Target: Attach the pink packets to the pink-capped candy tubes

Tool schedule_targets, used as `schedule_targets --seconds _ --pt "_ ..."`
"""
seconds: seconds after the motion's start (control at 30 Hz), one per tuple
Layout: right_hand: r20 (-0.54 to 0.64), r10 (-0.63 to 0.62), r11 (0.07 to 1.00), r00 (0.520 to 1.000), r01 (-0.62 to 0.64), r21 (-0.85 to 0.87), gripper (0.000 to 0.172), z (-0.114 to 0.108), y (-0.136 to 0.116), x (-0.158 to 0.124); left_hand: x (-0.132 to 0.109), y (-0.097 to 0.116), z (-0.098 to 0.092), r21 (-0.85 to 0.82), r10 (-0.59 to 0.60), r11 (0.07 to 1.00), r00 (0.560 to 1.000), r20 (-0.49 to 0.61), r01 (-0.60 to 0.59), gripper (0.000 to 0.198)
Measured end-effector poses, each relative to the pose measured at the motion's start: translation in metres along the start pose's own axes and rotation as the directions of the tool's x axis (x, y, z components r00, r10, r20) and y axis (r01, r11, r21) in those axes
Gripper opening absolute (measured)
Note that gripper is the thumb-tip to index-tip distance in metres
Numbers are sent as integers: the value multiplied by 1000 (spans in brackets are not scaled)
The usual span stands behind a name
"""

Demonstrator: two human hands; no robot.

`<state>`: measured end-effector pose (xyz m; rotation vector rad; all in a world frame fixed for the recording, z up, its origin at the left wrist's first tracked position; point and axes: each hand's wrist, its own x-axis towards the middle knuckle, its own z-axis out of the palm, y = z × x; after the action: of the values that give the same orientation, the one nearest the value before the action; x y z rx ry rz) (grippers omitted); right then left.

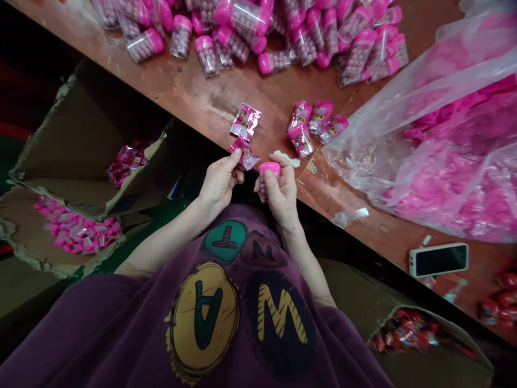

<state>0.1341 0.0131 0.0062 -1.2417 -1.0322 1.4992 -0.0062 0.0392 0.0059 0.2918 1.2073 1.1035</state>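
Observation:
My left hand (221, 180) pinches a small pink printed packet (244, 153) at the table's near edge. Beside it, my right hand (281, 189) grips a small clear jar with a pink lid (269, 167) and pale pink balls inside; the fingers cover part of the jar. Another pink packet (246, 122) lies flat on the table just beyond my left hand. Several more packets (301, 140) sit in a group to the right. A white scalloped piece (287, 159) lies behind my right hand, partly covered by it.
Many pink-lidded jars (246, 19) are heaped along the table's (194, 97) far side. A large plastic bag (456, 161) of pink pieces and a phone (439, 260) are at right. Cardboard boxes (60, 145) with pink items stand at left; a box (448, 358) of red items is lower right.

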Motion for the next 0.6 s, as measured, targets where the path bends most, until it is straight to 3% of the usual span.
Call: schedule_targets --seconds 0.37,0.6 --pt "-13 72 997 997 -72 27 57 7 9 1 -9 -1 9 19 59 998 998 -7 -59 46" --pt "37 89 996 995 -90 17 58 3 12 2 -9 -3 7 78 60 995 996 59 -64 46"
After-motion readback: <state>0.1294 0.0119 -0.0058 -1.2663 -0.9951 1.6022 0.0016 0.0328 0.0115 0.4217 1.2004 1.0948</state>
